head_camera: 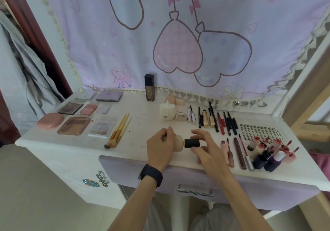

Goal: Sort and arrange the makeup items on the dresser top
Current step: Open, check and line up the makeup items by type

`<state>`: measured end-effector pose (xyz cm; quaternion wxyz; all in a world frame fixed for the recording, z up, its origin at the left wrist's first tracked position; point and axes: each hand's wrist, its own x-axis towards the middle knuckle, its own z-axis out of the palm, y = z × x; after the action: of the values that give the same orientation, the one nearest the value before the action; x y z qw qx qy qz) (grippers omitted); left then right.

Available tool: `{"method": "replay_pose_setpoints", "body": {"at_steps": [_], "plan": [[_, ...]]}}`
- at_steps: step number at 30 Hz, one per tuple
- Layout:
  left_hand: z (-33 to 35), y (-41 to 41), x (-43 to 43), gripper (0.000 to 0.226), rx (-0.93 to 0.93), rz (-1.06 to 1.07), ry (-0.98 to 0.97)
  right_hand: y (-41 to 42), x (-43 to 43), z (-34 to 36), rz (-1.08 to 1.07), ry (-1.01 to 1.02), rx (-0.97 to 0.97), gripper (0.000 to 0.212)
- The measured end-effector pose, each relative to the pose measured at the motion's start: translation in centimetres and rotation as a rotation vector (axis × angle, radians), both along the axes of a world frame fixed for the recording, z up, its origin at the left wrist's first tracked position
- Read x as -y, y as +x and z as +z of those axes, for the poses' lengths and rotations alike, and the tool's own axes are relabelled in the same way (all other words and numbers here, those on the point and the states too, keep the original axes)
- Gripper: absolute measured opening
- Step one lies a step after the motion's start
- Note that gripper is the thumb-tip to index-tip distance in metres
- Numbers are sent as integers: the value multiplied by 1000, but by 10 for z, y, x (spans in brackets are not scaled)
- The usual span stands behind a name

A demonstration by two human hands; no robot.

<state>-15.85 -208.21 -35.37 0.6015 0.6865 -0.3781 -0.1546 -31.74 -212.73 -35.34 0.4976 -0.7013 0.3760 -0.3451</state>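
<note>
Found palettes [74,128] laid flat in a block at the left of the table [139,116], then brushes [118,131] bundled together beside them (sorted by kind, apparently). Near the front middle, saw the left hand [159,147] curled round a beige bottle [178,144] held sideways just over the table, steadying it, and the right hand [205,148] pinching its black cap [192,143] between thumb and fingers, probably to tighten it before placing. Further right, noted pencils and mascaras [214,120] lined up in a row, lip glosses [237,152] gathered at the far end.
</note>
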Motion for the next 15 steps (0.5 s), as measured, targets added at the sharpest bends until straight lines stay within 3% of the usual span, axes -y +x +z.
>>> {"method": "replay_pose_setpoints", "body": {"at_steps": [2,6,10,12,15], "plan": [[0,0,0,38,0,0,2,0,-1,4,-17,-12,-31,26],[-1,1,-1,38,-4,-7,-3,5,1,9,-74,-23,-93,41],[-2,1,0,37,19,-5,2,0,1,1,-26,-22,-60,10],[-3,0,0,37,29,2,-2,-3,0,2,-1,-15,-30,30],[-4,1,1,37,39,9,-7,1,1,7,-32,-33,-95,28]]}}
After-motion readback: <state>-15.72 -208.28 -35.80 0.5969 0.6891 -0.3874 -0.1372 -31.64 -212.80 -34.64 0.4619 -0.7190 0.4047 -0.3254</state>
